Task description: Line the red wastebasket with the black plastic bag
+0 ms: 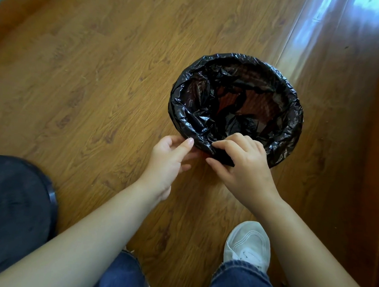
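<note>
Left hand (pixel 168 157) and right hand (pixel 242 163), side by side, each pinch the black plastic bag's (pixel 238 64) folded edge; just beyond them it drapes the wastebasket (pixel 271 108).

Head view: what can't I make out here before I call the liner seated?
All in the head view:
The red wastebasket: its outer wall is hidden by the black bag folded over the rim.
Near rim: covered by the right hand, which pinches the bag.
The left hand: its fingertips go under the bag's fold, so the grip is unclear.
Bag's bottom: lost in dark crumples.
The dark round object: cut off by the left edge.
</note>
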The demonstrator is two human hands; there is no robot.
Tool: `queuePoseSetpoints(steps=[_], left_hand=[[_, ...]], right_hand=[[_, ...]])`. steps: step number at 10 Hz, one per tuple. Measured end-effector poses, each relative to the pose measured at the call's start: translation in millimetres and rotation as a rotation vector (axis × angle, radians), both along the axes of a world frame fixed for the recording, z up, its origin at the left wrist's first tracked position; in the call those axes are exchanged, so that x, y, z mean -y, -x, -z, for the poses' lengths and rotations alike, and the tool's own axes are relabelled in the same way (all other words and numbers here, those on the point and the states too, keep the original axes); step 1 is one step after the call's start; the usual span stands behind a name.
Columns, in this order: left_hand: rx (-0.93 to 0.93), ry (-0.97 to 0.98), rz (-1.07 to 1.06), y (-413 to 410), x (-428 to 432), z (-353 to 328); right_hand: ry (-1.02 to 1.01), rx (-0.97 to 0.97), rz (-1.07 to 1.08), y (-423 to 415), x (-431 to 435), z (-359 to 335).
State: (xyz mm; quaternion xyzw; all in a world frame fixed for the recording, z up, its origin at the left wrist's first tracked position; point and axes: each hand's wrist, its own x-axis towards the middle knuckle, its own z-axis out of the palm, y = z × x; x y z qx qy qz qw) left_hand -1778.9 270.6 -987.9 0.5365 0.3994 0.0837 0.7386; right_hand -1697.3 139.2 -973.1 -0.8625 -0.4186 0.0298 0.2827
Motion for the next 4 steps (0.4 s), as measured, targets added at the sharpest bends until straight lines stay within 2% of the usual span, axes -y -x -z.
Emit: queuePoseSetpoints(steps=[1,2,3,4], left_hand=[[-0.083,-0.383,0.009,7.4,-5.6,-3.2],[-0.146,-0.849,0.102,11.1,-12.4,-16.6],[-0.115,-1.2,0.228,5.5,-15.0,-38.2],[-0.102,-1.435,0.325,-3.6,-10.6,-45.1]], right_hand=[[0.004,0.007,0.033,-1.0,2.4,-9.2],[0.01,0.038,0.077,-5.1,3.2,-19.9],[-0.006,0.071,0.139,-9.5,0.5,-32.5],[-0.001,0.139,0.178,-11.3,-1.6,-31.0]])
